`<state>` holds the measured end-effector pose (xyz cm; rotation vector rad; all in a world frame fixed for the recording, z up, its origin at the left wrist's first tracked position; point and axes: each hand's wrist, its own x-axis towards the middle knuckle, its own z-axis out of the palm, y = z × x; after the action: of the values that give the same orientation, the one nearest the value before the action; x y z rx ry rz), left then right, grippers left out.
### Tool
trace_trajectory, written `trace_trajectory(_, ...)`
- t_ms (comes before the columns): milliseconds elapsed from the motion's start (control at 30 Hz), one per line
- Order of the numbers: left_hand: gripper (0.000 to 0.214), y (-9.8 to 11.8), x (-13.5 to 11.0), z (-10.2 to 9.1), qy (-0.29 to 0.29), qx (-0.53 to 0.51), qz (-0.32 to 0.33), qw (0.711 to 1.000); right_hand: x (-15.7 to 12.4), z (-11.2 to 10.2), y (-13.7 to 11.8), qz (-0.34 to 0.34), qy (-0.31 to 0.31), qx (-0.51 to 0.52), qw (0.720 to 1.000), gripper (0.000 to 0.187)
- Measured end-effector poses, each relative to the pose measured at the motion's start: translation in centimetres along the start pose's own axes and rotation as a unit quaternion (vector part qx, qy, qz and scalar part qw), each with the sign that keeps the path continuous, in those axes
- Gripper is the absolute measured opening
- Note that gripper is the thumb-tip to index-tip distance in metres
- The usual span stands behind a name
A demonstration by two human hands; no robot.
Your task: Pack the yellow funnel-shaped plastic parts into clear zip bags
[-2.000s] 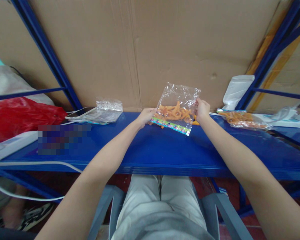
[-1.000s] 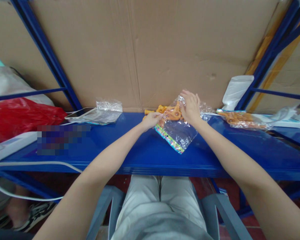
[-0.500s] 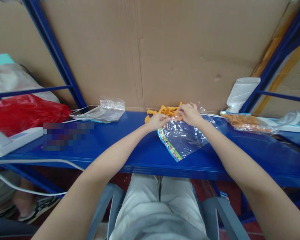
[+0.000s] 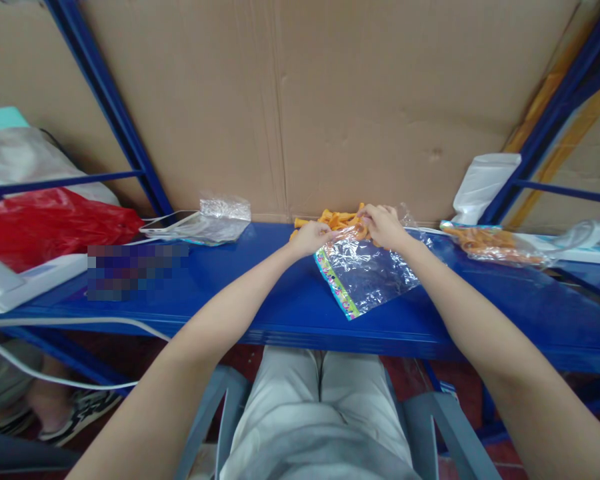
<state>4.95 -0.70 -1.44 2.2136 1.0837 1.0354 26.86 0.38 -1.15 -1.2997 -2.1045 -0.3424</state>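
A clear plastic bag (image 4: 370, 275) with a bright printed strip lies flat on the blue shelf (image 4: 260, 293), its mouth toward the back. Small orange plastic pieces (image 4: 336, 219) sit in a heap at the mouth. My left hand (image 4: 310, 237) is closed, pinching the bag's near corner by the mouth. My right hand (image 4: 383, 225) is closed over the mouth, fingers on orange pieces there; what it grips is partly hidden.
A filled bag of orange pieces (image 4: 485, 241) and a white bag (image 4: 483, 181) lie to the right. A stack of clear bags (image 4: 215, 221), a phone (image 4: 169, 223) and a red bag (image 4: 50, 224) lie left. Cardboard (image 4: 330, 100) backs the shelf. Another person's foot (image 4: 75, 411) shows lower left.
The bag was held upright with the orange pieces inside; it was tipped over and now lies flat, nearly empty, with the pieces heaped at its mouth. Both hands moved to the mouth.
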Motion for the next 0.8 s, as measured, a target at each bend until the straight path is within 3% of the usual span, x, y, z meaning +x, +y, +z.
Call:
trace_trajectory(300, 0.029, -0.7, 0.2, -1.4, 0.007, -0.064, -0.013, 0.998, 0.2, -0.8, 0.8, 0.026, 0.02, 0.039, 0.999, 0.015)
trace_trajectory(567, 0.028, -3.5, 1.0, -3.5, 0.028, -0.067, -0.024, 0.997, 0.1, -1.7, 1.8, 0.021, 0.004, -0.03, 0.999, 0.02)
trace_trajectory(800, 0.029, -4.9, 1.5, -3.6, 0.018, -0.066, -0.007, 0.998, 0.0, -1.5, 1.3, 0.014, -0.015, -0.058, 0.998, 0.028)
